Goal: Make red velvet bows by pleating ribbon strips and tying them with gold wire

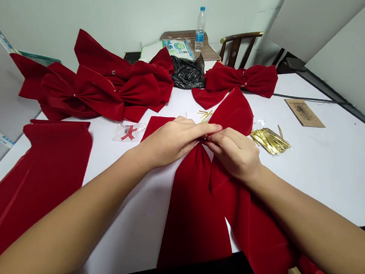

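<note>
Red velvet fabric [195,215] lies in front of me, gathered to a narrow pinch at the middle of the white table [136,231]. My left hand [177,141] is closed on that gathered spot, its index finger reaching across toward the other hand. Close against it, my right hand [235,152] also pinches the gather, fingers bent. The fabric fans out beyond the hands and spreads below them to the table's near edge. The fingertips hide the exact spot being held. A few gold twist ties [205,114] lie just behind the hands.
Several red bows [100,91] are piled at the back left, another bow [241,79] at the back right. Flat red fabric [55,160] covers the left side. Around them are a bag of gold ties [271,140], a small plastic packet [128,131], cardboard [304,112], black plastic [188,72] and a bottle [200,30].
</note>
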Tool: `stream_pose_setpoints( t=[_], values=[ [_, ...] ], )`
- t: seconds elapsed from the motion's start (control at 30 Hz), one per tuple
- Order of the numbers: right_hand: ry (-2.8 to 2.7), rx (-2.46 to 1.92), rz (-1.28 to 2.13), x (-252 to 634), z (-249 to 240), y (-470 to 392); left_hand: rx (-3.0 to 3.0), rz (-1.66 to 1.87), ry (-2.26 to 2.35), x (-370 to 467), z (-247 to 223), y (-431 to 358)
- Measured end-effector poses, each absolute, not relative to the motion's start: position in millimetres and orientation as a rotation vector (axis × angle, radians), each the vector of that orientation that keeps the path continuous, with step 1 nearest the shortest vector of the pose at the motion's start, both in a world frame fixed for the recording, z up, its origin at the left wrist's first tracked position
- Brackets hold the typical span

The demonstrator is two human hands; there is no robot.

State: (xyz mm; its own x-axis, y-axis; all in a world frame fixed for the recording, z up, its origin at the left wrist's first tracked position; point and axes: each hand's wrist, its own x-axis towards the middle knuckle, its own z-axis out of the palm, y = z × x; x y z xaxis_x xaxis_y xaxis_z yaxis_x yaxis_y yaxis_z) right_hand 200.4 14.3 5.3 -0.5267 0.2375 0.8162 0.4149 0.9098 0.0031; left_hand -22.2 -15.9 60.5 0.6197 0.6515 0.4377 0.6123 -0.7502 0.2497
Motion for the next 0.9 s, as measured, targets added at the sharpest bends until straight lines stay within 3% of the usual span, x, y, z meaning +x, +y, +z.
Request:
stream_pose_setpoints(
  t=[0.2,0.43,0.57,0.73,0.9],
  values=[
    [-2.077,-0.604,-0.542,198,12,11,2.772,0.851,0.987,-24,64,-17],
    [-2.098,-0.594,-0.427,197,11,11,2.892,0.908,1.03,-22,68,-21],
    [-2.051,-0.632,-0.538,201,25,11,2.922,1.026,1.06,-19,84,-30],
    [-1.87,-0.745,-0.71,224,81,30,2.863,1.421,1.224,-24,95,-45],
    [-1.797,-1.033,-0.881,249,185,44,2.572,1.989,1.125,-22,100,-49]
  ],
)
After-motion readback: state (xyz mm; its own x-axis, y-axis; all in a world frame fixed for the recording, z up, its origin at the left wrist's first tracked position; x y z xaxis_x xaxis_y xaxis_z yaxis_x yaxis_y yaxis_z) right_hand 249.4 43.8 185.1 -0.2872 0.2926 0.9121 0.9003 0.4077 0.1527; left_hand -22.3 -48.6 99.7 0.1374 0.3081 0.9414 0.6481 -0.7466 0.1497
